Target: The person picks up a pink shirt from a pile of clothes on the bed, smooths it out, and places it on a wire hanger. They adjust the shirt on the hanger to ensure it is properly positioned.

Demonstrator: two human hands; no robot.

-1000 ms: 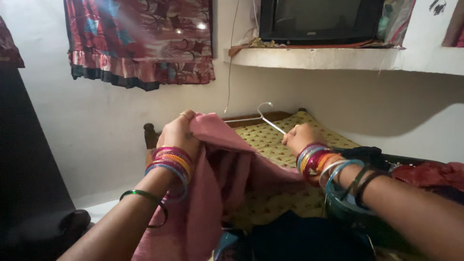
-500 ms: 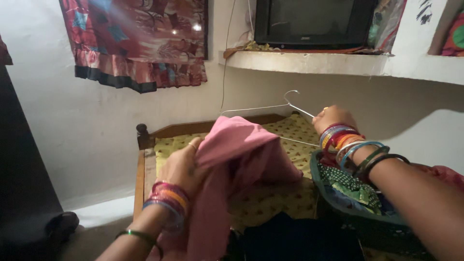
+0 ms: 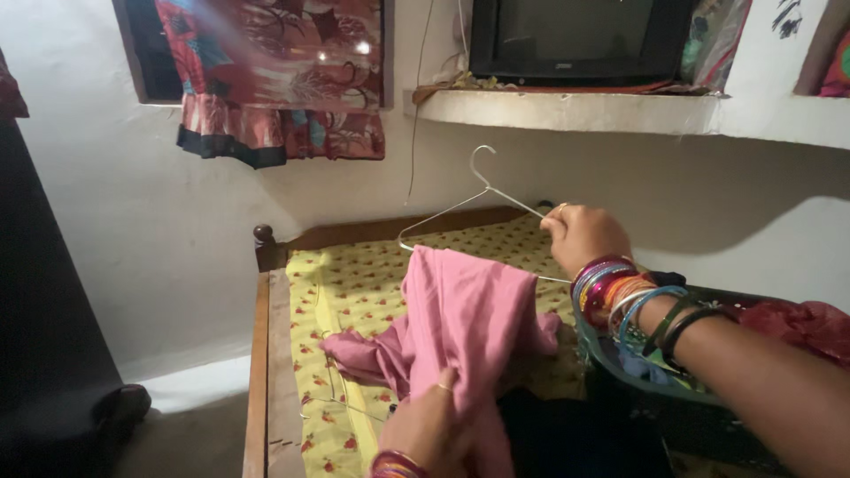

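Observation:
My right hand (image 3: 580,235) grips the right shoulder of a thin white wire hanger (image 3: 469,199) and holds it up over the bed. A pink cloth (image 3: 456,314) is draped over the hanger's bottom bar and hangs down toward me. My left hand (image 3: 434,425), low in the view, pinches the lower part of the pink cloth. Both wrists carry several coloured bangles. The cloth's far end trails onto the yellow patterned bedsheet (image 3: 354,283).
A wooden bed frame (image 3: 261,354) runs along the left. A basket (image 3: 637,372) with clothes sits under my right arm; a dark garment (image 3: 575,434) lies in front. A shelf (image 3: 620,111) with a television (image 3: 575,35) is above. A red curtain (image 3: 274,71) hangs upper left.
My right hand has lifted the hanger higher and leftward. The pink cloth now hangs over its bar. My left hand has dropped lower along the cloth.

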